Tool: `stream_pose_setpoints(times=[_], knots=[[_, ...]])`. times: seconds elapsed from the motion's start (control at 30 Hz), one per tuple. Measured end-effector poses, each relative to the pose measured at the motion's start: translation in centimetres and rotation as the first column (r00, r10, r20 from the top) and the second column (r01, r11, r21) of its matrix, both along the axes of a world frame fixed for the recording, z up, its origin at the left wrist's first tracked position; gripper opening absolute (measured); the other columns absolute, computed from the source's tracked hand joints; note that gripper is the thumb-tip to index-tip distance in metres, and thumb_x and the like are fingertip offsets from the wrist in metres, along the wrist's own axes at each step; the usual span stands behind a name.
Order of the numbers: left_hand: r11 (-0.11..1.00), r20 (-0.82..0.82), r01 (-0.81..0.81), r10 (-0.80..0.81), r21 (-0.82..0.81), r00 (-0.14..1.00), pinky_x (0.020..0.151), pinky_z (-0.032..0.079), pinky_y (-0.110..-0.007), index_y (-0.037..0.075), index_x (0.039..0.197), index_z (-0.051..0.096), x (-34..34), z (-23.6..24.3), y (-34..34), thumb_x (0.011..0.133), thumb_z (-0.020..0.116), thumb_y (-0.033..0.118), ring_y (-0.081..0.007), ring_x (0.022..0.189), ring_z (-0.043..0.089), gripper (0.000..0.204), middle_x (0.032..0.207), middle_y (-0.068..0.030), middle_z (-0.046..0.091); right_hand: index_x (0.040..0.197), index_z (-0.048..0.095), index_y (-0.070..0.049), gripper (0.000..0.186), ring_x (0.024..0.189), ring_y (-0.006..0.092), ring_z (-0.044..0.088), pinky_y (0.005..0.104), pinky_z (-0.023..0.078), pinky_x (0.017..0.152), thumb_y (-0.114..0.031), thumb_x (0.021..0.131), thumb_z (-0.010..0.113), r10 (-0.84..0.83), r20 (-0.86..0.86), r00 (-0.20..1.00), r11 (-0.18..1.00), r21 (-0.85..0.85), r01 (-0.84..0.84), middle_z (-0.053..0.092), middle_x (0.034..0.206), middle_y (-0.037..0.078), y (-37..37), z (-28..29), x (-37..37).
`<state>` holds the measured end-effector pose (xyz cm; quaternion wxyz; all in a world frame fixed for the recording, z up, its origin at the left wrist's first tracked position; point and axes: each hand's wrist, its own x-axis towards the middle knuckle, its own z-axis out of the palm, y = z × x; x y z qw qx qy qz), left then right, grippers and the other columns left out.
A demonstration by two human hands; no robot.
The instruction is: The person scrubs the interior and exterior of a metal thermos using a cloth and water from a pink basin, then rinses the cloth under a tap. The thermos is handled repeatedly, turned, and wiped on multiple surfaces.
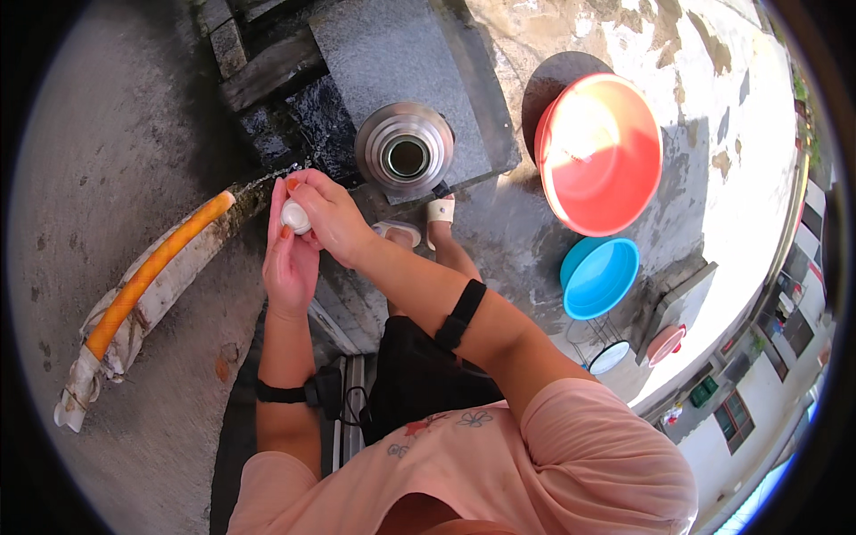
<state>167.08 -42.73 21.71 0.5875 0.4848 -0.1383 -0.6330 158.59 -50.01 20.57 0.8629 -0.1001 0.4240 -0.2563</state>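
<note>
Both my hands meet left of centre, just past the end of an orange hose [160, 263] from which water runs. A small white round cap [294, 216] sits between them. My right hand [332, 214] curls its fingers over the cap from above. Beneath and beside it, my left hand [290, 267] supports the cap, its fingers pointing up and partly hidden by the right. To the right of the hands, an open-mouthed metal thermos flask [379, 143] stands upright on a grey slab; its mouth is uncovered.
The grey stone slab [392, 58] has dark wet blocks [325, 125] on its left. A large red basin [642, 156] and a blue basin [580, 285] stand on the right. My feet in white sandals [440, 210] are close below the flask. A pale wrapped support [169, 281] runs along the hose.
</note>
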Motion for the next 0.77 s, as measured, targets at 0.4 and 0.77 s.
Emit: stream_pose_setpoints(times=[0.4, 0.77], knots=[[0.976, 0.238, -0.071, 0.022, 0.203, 0.971, 0.074, 0.045, -0.024, -0.005, 0.139, 0.047, -1.5, 0.1, -3.9, 0.095, 0.040, 0.008, -0.0083, 0.083, 0.052, 0.046, 0.121, -0.0082, 0.058, 0.083, 0.052, -0.012, 0.031, 0.047, 0.0103, 0.041, 0.0253, 0.023, 0.040, -0.040, 0.097, 0.050, -0.056, 0.123, 0.991, 0.909, 0.418, -0.001, 0.052, 0.067, 0.002, -2.8, -0.5, -1.9], [0.995, 0.819, 0.097, -0.041, -0.018, 0.572, 0.093, 0.046, -0.023, 0.005, 0.138, 0.051, -0.3, 0.2, -2.3, 0.089, 0.053, -0.004, -0.0162, 0.115, 0.056, 0.049, 0.133, -0.0139, 0.053, 0.090, 0.059, -0.007, 0.058, 0.049, 0.0111, 0.044, 0.0271, 0.027, 0.040, -0.062, 0.096, 0.043, 0.170, -0.046, 0.984, 0.942, 0.302, -0.148, 0.061, 0.074, 0.003, -3.5, 0.1, -1.3]])
